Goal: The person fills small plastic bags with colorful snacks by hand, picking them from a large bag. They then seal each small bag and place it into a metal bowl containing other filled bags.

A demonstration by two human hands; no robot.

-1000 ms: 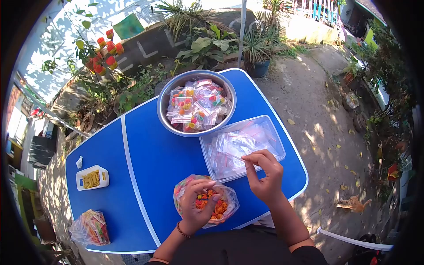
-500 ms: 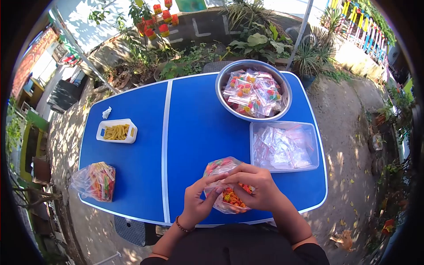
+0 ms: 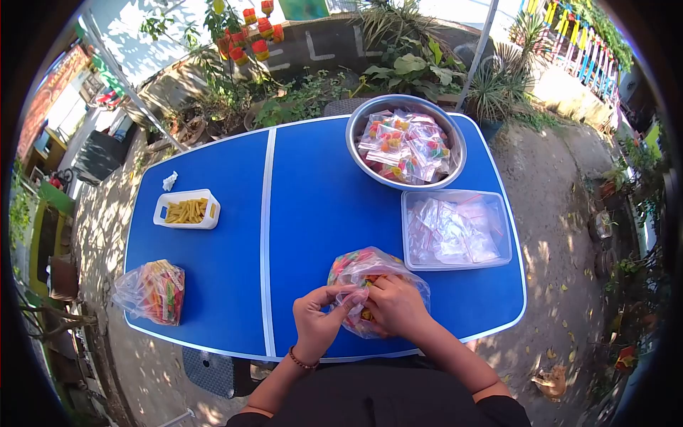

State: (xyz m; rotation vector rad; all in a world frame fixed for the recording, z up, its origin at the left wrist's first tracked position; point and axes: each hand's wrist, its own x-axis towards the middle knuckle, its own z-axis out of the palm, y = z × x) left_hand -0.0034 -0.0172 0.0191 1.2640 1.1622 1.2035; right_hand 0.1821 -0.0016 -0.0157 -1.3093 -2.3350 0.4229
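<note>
A large clear bag (image 3: 356,263) of orange, red and green pieces lies open at the near edge of the blue table (image 3: 327,185). My left hand (image 3: 320,320) pinches a small clear plastic bag (image 3: 347,290) between thumb and fingers over the large bag's left side. Reaching into the large bag's opening is my right hand (image 3: 400,306), fingers bent down among the pieces; its fingertips are partly hidden, and what they grip cannot be made out.
A steel bowl (image 3: 459,160) of filled packets stands at the back right, beside a clear tub (image 3: 459,266) of flat bags. At left are a white basket (image 3: 208,222) of yellowish strips, a crumpled tissue (image 3: 170,181) and another filled bag (image 3: 160,292).
My right hand has moved from beside the left hand's fingertips down into the large bag. The left hand has shifted slightly left, keeping the small bag.
</note>
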